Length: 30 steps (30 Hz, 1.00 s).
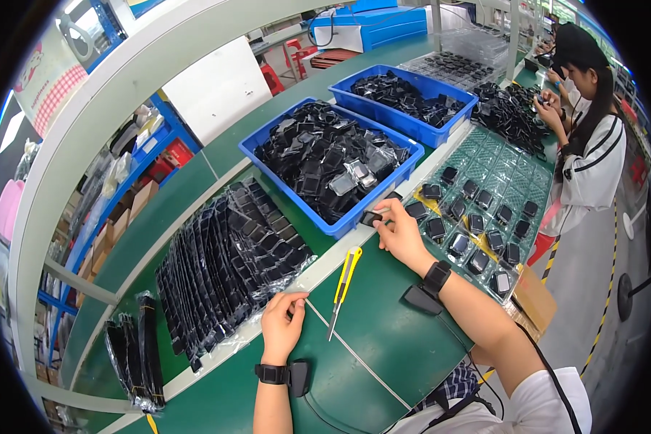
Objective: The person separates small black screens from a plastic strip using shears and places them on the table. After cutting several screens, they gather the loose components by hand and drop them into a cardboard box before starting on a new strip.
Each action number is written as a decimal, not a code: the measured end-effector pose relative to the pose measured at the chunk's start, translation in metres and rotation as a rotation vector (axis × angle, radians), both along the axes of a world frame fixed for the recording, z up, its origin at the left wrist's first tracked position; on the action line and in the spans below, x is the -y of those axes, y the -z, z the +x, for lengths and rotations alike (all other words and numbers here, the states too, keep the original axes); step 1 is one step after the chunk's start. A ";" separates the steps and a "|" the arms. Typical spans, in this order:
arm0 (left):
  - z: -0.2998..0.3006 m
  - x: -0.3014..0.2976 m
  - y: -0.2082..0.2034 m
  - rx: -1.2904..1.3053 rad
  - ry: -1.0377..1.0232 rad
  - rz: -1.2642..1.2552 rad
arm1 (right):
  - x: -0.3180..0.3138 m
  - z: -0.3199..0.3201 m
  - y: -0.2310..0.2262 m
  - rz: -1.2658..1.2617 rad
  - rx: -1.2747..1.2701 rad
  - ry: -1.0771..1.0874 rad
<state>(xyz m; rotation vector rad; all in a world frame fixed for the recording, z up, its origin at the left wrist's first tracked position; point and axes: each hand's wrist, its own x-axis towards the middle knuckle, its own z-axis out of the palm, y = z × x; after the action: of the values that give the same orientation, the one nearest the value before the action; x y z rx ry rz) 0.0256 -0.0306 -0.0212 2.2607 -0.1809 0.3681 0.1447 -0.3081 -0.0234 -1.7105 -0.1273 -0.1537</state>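
Observation:
In the middle of the bench, my right hand [399, 230] pinches a small black square watch-like case [370, 218] between thumb and fingers. It is just beyond the near corner of a blue bin. My left hand [282, 327] rests by the pale metal rail with its fingers loosely bent, thumb apart from the index finger, nothing seen in it. A yellow utility knife [345, 289] lies between my hands. To the right, a clear plastic tray [441, 168] carries several black square cases [458, 244].
Two blue bins [334, 230] [441, 136] hold piles of black parts. Bagged black straps [220, 264] lie left of them, with a strap bundle [150, 354] farther left. At the right, a co-worker [593, 159] handles a small part beside a heap of black straps [510, 116].

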 end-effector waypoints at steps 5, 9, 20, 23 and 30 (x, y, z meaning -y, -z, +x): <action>0.002 0.001 0.003 0.001 -0.002 0.013 | 0.002 0.005 0.008 -0.018 0.032 0.003; 0.003 0.001 0.005 0.016 0.005 0.023 | 0.003 0.004 0.003 -0.011 0.088 0.021; 0.002 -0.006 0.003 0.051 0.017 0.012 | -0.013 0.009 0.010 -0.023 0.368 0.147; 0.009 -0.012 0.010 0.008 -0.008 -0.054 | -0.022 0.019 0.006 -0.034 0.337 0.169; 0.019 -0.009 0.019 -0.045 -0.013 -0.192 | -0.031 0.026 -0.032 -0.468 0.638 -0.031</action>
<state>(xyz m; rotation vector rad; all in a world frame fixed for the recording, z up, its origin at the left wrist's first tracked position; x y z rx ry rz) 0.0446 -0.0214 -0.0401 2.0798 -0.1027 0.3269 0.1710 -0.2771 0.0086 -2.0662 -0.7058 -0.6887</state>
